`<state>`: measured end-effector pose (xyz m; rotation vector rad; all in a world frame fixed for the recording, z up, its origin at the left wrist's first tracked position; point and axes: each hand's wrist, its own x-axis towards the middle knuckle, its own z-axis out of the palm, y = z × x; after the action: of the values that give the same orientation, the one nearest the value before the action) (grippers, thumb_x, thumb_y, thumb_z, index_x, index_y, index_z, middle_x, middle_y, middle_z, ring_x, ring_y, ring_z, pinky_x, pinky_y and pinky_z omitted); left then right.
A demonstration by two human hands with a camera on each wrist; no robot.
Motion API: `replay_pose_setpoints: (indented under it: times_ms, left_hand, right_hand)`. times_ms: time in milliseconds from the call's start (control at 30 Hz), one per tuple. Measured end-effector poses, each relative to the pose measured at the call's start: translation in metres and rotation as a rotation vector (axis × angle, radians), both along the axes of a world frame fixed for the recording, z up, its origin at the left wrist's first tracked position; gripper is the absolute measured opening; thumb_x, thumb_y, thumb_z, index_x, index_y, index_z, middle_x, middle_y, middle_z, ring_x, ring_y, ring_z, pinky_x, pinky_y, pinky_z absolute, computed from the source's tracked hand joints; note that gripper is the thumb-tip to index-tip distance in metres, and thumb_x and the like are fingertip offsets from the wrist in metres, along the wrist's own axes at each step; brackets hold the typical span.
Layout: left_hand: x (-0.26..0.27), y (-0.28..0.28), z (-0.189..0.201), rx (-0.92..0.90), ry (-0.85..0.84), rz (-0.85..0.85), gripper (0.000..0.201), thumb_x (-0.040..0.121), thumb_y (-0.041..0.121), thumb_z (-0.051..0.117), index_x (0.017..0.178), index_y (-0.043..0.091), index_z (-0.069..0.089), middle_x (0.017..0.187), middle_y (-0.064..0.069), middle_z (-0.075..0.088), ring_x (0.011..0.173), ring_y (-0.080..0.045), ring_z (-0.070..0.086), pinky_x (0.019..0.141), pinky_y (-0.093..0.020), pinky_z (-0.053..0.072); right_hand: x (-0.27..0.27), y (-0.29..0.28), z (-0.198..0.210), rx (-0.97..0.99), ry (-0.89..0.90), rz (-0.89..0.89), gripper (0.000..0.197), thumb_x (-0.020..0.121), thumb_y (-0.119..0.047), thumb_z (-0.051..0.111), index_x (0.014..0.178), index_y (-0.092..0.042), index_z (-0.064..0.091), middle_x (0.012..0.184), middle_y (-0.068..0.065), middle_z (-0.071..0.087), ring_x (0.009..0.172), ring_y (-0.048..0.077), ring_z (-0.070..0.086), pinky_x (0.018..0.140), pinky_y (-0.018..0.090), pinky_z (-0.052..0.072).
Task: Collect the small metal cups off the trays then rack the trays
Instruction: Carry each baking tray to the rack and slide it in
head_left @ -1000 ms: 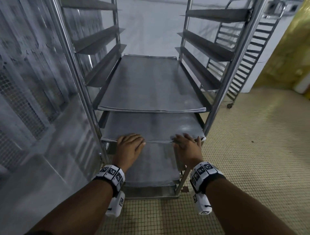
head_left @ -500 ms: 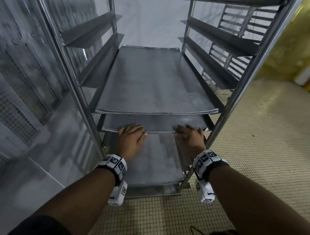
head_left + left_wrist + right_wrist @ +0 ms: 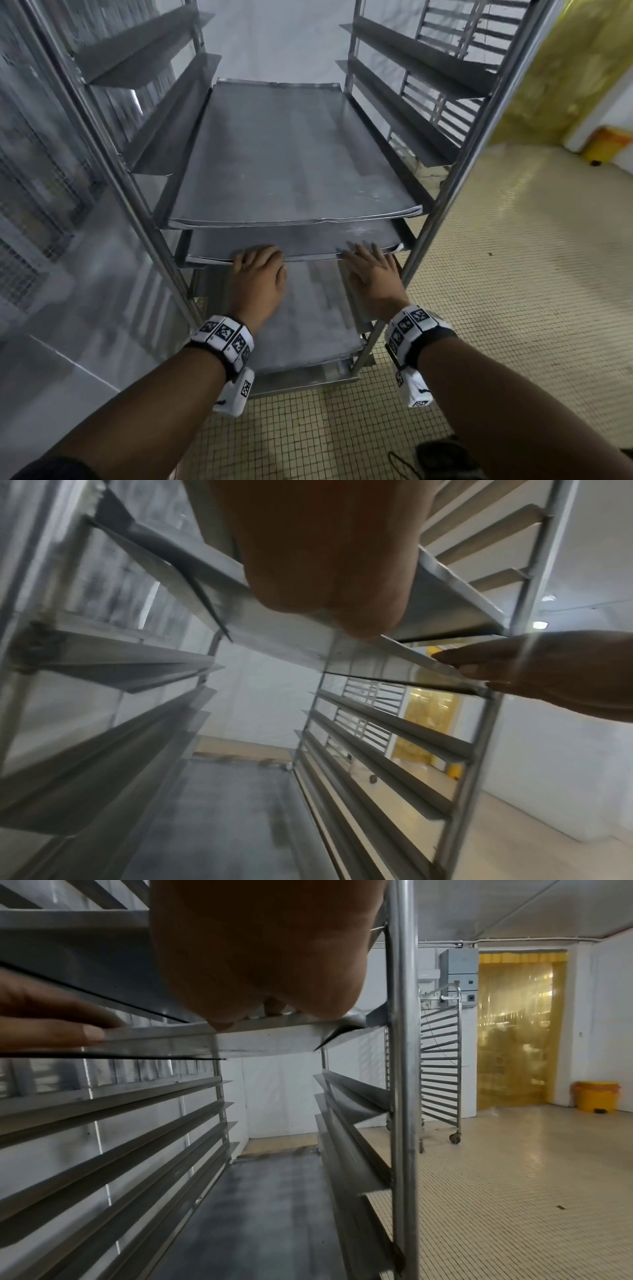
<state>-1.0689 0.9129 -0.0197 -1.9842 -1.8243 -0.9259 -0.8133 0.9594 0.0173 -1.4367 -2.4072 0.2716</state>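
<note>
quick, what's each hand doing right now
Left hand: open, fingers pressing the middle tray front edge.
Right hand: open, pressing the same edge.

1. Your left hand [image 3: 257,278] and right hand [image 3: 371,272] both press on the front edge of the middle tray [image 3: 294,241], which lies in the rack [image 3: 445,192].
2. Just above it, the upper tray [image 3: 284,164] overhangs, leaving only a thin slot between the two.
3. Below your hands, the lower tray [image 3: 308,329] lies well down, with open room between.
4. The rack's front posts close both sides; the right post [image 3: 400,1042] stands just beside your right hand.
5. Angled side rails [image 3: 113,1123] narrow the inner bays.
6. To your right lies open tiled floor [image 3: 513,274]; a second rack [image 3: 440,1069] stands well apart.
</note>
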Motion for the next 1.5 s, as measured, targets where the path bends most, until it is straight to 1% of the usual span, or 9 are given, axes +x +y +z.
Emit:
replay_pose_setpoints:
  times_ms: [167,300,433,700,933,1067,1167,1267,1500]
  left_hand:
    - [0.066,-0.002,-0.004,-0.059,-0.015,-0.107,0.04,0.09,0.031,0.06,0.125,0.012,0.066,0.129,-0.011,0.061,0.123,-0.036,0.051,0.114,-0.062,0.027]
    - [0.153,-0.005,-0.005,-0.115,-0.073,-0.401,0.037,0.089,0.03,0.061,0.119,0.008,0.068,0.118,-0.009,0.068,0.117,-0.033,0.057,0.101,-0.055,0.044]
    - [0.265,-0.029,-0.011,-0.414,-0.173,-0.705,0.035,0.091,0.023,0.066,0.122,0.006,0.068,0.117,-0.011,0.071,0.113,-0.031,0.061,0.097,-0.046,0.052]
    - [0.47,-0.135,-0.016,-0.899,-0.041,-1.082,0.038,0.096,0.033,0.063,0.129,0.014,0.066,0.121,-0.004,0.069,0.113,-0.021,0.063,0.098,-0.036,0.052]
    - [0.596,-0.204,-0.037,-1.162,0.103,-0.954,0.076,0.092,0.041,0.065,0.155,0.011,0.035,0.157,-0.011,0.04,0.141,-0.031,0.043,0.113,-0.038,0.04]
    - [0.636,-0.197,-0.065,-1.13,-0.003,-0.76,0.093,0.064,0.049,0.067,0.148,0.024,0.039,0.146,-0.015,0.048,0.125,-0.034,0.054,0.105,-0.042,0.049]
    - [0.652,-0.178,-0.104,-1.114,-0.049,-0.678,0.086,0.056,0.049,0.065,0.138,0.028,0.05,0.131,-0.014,0.058,0.112,-0.033,0.061,0.099,-0.043,0.054]
    - [0.66,-0.18,-0.093,-1.115,-0.077,-0.657,0.079,0.051,0.05,0.064,0.127,0.03,0.06,0.117,-0.004,0.07,0.105,-0.027,0.066,0.093,-0.042,0.057]
    - [0.688,-0.186,-0.048,-1.129,-0.082,-0.64,0.029,0.082,0.02,0.071,0.11,0.014,0.073,0.103,-0.004,0.076,0.097,-0.027,0.07,0.085,-0.031,0.053]
  right_hand:
    - [0.056,-0.04,-0.018,-0.04,0.026,-0.146,0.042,0.099,-0.042,0.048,0.137,-0.028,0.057,0.158,-0.003,0.037,0.151,0.026,0.02,0.12,0.05,0.023]
    - [0.147,-0.093,-0.034,-0.118,0.061,-0.434,0.036,0.098,-0.048,0.051,0.121,-0.026,0.069,0.142,-0.003,0.057,0.139,0.022,0.041,0.114,0.048,0.034]
    - [0.25,-0.176,-0.039,-0.154,0.09,-0.776,0.035,0.097,-0.048,0.054,0.113,-0.023,0.072,0.131,-0.001,0.064,0.126,0.023,0.051,0.105,0.041,0.041]
    - [0.41,-0.39,-0.059,-0.231,0.17,-1.398,0.031,0.095,-0.044,0.056,0.107,-0.022,0.073,0.12,0.004,0.069,0.112,0.029,0.06,0.093,0.041,0.05]
    - [0.516,-0.533,-0.077,-0.391,0.295,-1.667,0.036,0.087,-0.043,0.057,0.116,-0.026,0.069,0.122,0.007,0.066,0.111,0.028,0.06,0.094,0.038,0.051]
    - [0.565,-0.577,-0.086,-0.409,0.248,-1.698,0.037,0.089,-0.042,0.055,0.12,-0.026,0.067,0.124,0.009,0.064,0.115,0.03,0.058,0.097,0.041,0.05]
    - [0.593,-0.592,-0.089,-0.438,0.225,-1.679,0.038,0.09,-0.042,0.054,0.123,-0.027,0.065,0.129,0.008,0.06,0.12,0.029,0.054,0.1,0.042,0.049]
    - [0.622,-0.598,-0.089,-0.464,0.253,-1.682,0.042,0.09,-0.042,0.058,0.128,-0.027,0.061,0.134,0.009,0.053,0.122,0.029,0.052,0.099,0.042,0.049]
    - [0.683,-0.574,-0.091,-0.48,0.399,-1.665,0.073,0.087,-0.037,0.067,0.149,-0.013,0.036,0.138,0.019,0.05,0.124,0.035,0.052,0.1,0.041,0.045]
